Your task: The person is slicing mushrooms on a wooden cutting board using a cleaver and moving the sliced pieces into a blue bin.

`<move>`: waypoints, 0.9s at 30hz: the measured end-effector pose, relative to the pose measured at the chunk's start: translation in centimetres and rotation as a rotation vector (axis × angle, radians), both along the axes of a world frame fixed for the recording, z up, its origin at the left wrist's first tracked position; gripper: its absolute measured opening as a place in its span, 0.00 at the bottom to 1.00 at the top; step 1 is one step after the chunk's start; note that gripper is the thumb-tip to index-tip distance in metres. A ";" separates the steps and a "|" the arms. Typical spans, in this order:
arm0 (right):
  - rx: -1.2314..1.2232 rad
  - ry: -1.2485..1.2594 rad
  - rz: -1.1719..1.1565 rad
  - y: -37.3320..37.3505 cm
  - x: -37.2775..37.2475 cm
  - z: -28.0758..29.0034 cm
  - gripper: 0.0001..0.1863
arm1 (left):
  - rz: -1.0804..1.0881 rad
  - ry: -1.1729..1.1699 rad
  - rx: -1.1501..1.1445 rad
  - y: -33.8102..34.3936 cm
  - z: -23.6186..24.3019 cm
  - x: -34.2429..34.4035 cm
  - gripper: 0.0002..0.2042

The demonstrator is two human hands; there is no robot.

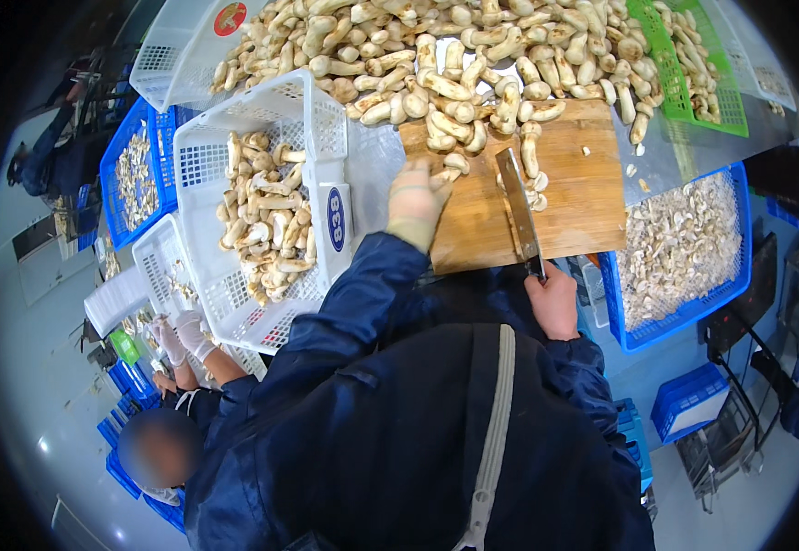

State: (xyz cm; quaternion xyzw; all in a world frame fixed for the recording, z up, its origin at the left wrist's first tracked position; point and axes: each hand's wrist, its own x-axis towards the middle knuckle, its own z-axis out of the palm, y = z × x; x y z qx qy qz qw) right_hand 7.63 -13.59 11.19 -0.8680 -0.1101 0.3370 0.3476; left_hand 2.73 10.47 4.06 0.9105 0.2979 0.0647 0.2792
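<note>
A: Nearest the lens, a dark blue jacket [372, 432] fills the foreground, facing a metal bench [372, 170].

B: What dominates the far side?

A: A heap of whole mushrooms [399, 64], running onto the far edge of the board, probably so the nearest ones lie within easy reach. At left, a white basket [202, 184] holds more, close by the left forearm.

B: And in the middle?

A: A wooden cutting board [574, 202], square before the body, likely to spare both blade and metal. At near right, a blue basket [613, 298] keeps small pale pieces apart from the whole mushrooms; at far right, a green basket [670, 64] carries more.

B: The hands?

A: The left hand [415, 204], in a pale glove, is at the board's left edge; the right hand [555, 301] is at its near edge. The right grip is closed around the handle of a knife [520, 207], blade pointing far, apparently angled clear of the other hand.

B: And the left grip?

A: At a small mushroom [455, 164]; whether closed on it, one cannot tell. Smallest of all, cut bits [537, 195] lie right of the blade.
</note>
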 end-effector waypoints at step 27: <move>-0.009 -0.017 0.176 1.8 -1.8 -1.7 0.11 | 0.481 -0.025 -1.051 -3.7 -1.7 -2.2 0.18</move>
